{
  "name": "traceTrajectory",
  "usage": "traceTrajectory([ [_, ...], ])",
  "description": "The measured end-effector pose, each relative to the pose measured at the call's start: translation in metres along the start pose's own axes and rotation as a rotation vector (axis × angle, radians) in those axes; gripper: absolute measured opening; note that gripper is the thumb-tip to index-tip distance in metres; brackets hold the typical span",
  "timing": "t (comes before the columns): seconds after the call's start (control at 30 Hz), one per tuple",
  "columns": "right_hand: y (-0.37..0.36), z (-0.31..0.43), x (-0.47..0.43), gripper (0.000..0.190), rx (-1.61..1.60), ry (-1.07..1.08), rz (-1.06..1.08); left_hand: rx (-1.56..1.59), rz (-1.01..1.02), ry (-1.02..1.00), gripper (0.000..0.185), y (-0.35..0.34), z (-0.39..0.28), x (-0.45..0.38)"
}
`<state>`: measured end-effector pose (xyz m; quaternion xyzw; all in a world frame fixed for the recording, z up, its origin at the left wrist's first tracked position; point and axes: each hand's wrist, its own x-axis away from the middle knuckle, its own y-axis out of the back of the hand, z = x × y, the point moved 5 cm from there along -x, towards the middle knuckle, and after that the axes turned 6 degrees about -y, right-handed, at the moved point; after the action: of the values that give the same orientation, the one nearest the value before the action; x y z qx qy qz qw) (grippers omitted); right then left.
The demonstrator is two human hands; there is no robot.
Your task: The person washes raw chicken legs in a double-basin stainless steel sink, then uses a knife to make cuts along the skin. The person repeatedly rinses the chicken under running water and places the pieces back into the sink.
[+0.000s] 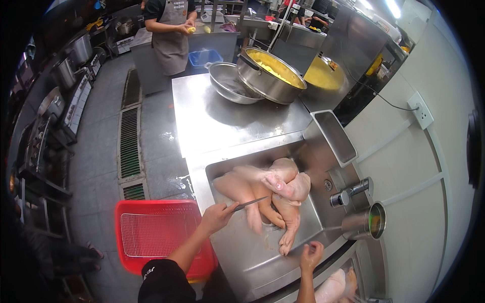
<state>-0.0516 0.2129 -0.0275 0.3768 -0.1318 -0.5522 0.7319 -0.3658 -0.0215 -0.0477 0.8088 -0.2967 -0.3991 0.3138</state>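
Observation:
My left hand (218, 217) grips a kitchen knife (250, 203) by its handle. The blade points right, over the pig's trotters, and I cannot tell whether it touches them. Several pale, raw pig's trotters (242, 189) lie heaped in the stainless steel sink (242, 261). One trotter's hoof end (287, 242) points towards me, and a cut end (279, 185) with a pink centre shows on the top piece. At the sink's near right side, my right hand (312, 253) is held up with loosely curled fingers and nothing in it, apart from the meat.
A red plastic basket (123, 227) with a wire rack stands left of the sink. The faucet (350, 191), a metal pot (356, 225) and a steel pan (335, 138) line the right. Beyond are a large yellow-filled pot (265, 83), a bowl (227, 83) and a person (170, 41). More meat (333, 286) lies lower right.

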Motion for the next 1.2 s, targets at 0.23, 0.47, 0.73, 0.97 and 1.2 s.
traceTrajectory([
  [0.23, -0.123, -0.02, -0.056, 0.044, -0.061, -0.356, 0.473, 0.019, -0.009, 0.053, 0.041, 0.0, 0.004, -0.002],
  [0.47, -0.205, -0.054, -0.075, 0.095, -0.58, -1.08, 0.605, 0.035, -0.026, 0.059, 0.044, 0.001, 0.006, -0.002],
  [0.73, -0.252, -0.038, -0.087, 0.102, -1.031, -1.178, 0.558, 0.071, -0.014, 0.115, 0.04, 0.002, 0.009, -0.003],
  [0.97, -0.285, -0.025, -0.099, 0.101, -1.106, -1.244, 0.577, 0.05, 0.003, 0.117, 0.043, 0.002, 0.008, -0.003],
  [1.2, -0.306, -0.017, -0.109, 0.086, -1.288, -1.19, 0.407, 0.008, 0.012, 0.123, 0.046, -0.001, 0.008, -0.003],
])
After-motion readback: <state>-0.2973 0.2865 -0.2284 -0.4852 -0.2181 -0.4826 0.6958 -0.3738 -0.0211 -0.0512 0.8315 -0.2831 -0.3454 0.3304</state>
